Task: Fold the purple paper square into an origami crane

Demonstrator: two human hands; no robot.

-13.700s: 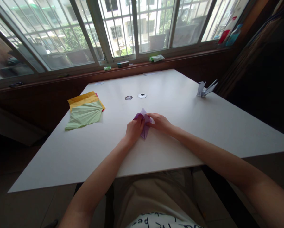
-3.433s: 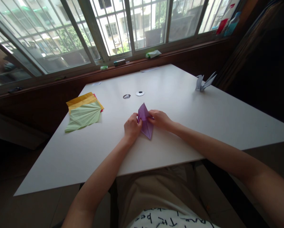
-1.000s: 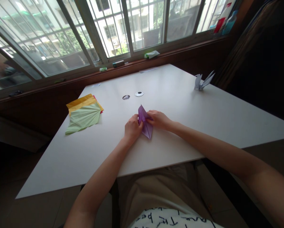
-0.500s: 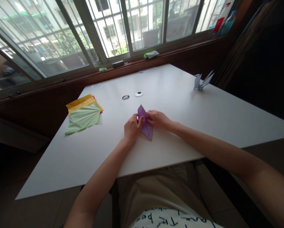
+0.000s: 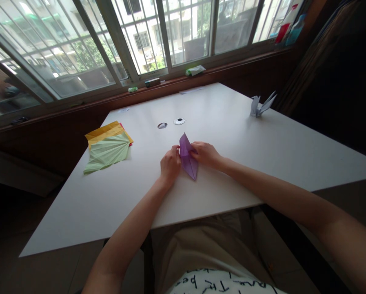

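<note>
A folded piece of purple origami paper lies on the white table in front of me, shaped like a narrow diamond with its upper tip raised. My right hand pinches its right edge, with the thumb on the face of the paper. At the left edge is my left hand, fingers curled against the upper part. Its thumb and fingertips are partly hidden, so the exact grip there is hard to see.
Left on the table lie pleated green paper and yellow paper, with a red edge beneath. Two round discs sit beyond my hands. A white folded paper crane stands at the far right. Windows line the back.
My left thumb has come off the face of the purple paper to its left edge. The paper's upper tip has shifted slightly up and right. My right hand has barely moved.
</note>
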